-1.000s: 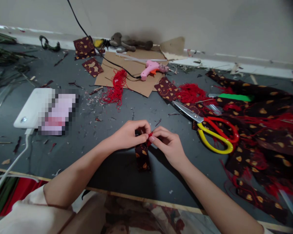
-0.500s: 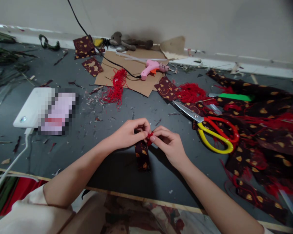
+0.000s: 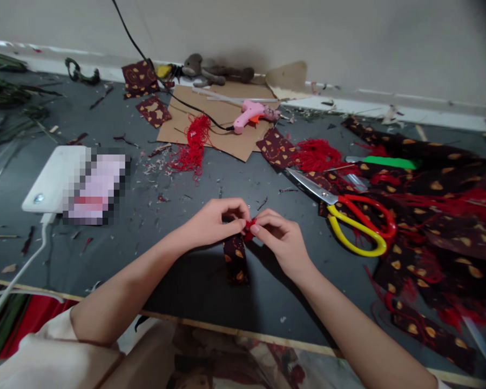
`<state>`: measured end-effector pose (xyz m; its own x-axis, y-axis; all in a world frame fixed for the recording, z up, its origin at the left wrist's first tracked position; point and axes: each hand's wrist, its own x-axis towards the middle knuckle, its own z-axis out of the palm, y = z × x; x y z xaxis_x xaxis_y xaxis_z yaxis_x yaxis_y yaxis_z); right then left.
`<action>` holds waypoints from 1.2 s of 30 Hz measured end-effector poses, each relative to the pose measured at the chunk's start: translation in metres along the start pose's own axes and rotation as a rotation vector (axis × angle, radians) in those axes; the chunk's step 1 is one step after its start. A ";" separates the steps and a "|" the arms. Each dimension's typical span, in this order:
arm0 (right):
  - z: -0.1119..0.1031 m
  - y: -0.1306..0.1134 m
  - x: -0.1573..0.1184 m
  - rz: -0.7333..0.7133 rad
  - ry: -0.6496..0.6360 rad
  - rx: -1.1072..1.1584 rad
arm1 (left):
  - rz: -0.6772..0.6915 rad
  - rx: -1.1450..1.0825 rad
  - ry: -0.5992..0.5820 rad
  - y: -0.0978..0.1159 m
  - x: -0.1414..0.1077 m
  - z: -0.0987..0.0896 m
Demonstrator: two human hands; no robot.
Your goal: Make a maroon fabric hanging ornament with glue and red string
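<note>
My left hand [image 3: 221, 219] is closed, its thumb and fingers pinching the top of a dark maroon fabric strip [image 3: 235, 259] with gold shapes. The strip hangs down below the fingertips over the grey table. Just to the right, my right hand [image 3: 279, 235] pinches a small red thread bundle [image 3: 249, 229] at the strip's upper end. The two hands' fingertips nearly meet around it. How the red piece joins the strip is hidden by the fingers.
Right of my hands lie scissors [image 3: 332, 200] with red and yellow handles, beside heaped patterned fabric [image 3: 437, 183]. A pink glue gun [image 3: 249, 114] rests on cardboard [image 3: 222, 143], near red threads [image 3: 194, 143]. At left are a white power bank [image 3: 52, 178] and a phone [image 3: 99, 183].
Both hands keep nearly the same place and grip. Slightly more of the red bundle shows between the fingertips, with the right fingers shifted a little.
</note>
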<state>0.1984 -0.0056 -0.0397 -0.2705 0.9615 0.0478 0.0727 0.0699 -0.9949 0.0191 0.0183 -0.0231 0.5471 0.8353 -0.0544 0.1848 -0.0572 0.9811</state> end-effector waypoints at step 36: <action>0.000 0.001 0.000 0.004 0.002 0.002 | -0.014 -0.106 -0.019 -0.002 0.000 -0.001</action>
<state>0.1984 -0.0055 -0.0406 -0.2686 0.9623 0.0436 0.0718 0.0651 -0.9953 0.0180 0.0189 -0.0247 0.5610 0.8247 -0.0709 0.1061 0.0133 0.9943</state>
